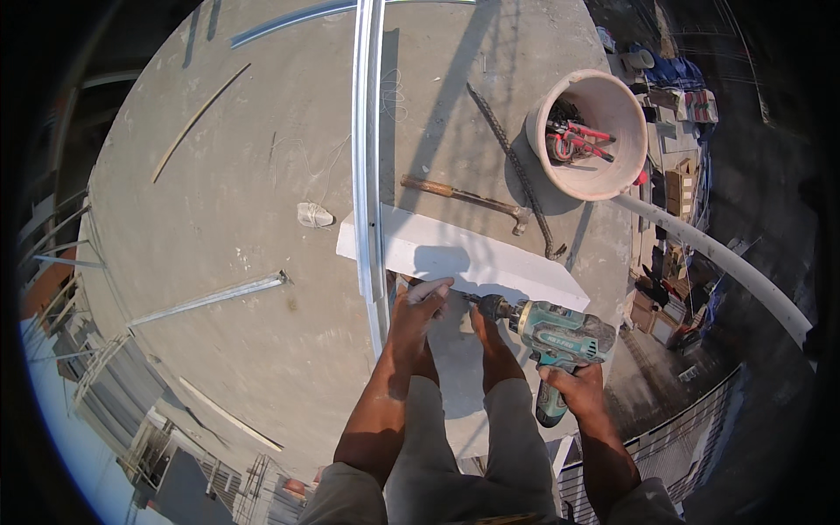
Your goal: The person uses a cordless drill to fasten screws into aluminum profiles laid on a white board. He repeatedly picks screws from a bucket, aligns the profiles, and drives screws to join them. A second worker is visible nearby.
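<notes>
My right hand (pixel 575 388) grips the handle of a teal and grey cordless drill (pixel 573 334). Its dark chuck points left, toward my left hand. My left hand (pixel 422 304) is closed in a pinch just off the drill's tip, beside a long silver metal channel (pixel 370 157); anything between those fingers is too small to make out. The channel runs away from me across the left end of a long white block (pixel 481 259). Beyond the block lie a wooden-handled hammer (pixel 464 194) and a dark ribbed steel bar (pixel 512 157).
At the right stands a pale bucket (pixel 626 149) holding red-handled tools (pixel 582 140). A string-wrapped lump (pixel 315 214), another metal channel (pixel 210 298) and a thin wooden strip (pixel 199 122) lie on the concrete floor (pixel 254 192) to the left. A pale pipe (pixel 717 258) curves beyond the floor's right edge.
</notes>
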### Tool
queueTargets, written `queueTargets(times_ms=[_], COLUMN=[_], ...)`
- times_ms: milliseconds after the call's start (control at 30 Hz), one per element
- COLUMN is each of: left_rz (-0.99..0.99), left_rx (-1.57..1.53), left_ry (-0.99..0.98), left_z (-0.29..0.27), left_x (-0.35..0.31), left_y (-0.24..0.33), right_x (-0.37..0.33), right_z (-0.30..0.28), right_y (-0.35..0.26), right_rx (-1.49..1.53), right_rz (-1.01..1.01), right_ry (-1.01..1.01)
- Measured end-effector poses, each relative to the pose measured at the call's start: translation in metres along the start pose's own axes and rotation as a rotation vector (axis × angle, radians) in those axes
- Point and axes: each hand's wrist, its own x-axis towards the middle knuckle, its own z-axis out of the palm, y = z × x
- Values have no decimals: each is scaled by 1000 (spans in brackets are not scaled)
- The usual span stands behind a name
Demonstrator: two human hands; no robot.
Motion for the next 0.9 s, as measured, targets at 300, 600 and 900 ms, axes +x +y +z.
queueTargets(times_ms=[300,600,900], left_rz=[70,-16,-36], left_rx=[-344,-415,-330], left_ry=[-24,-181,-286], left_z=[-70,-99,-98], left_x=[-26,-19,-7], left_y=[7,14,13], right_x=[-2,-1,7], right_z=[75,92,86], right_y=[-8,-30,-31], right_rx=[-31,-252,-219], right_rz=[-39,-93,-76], right_ry=[-76,-103,-155])
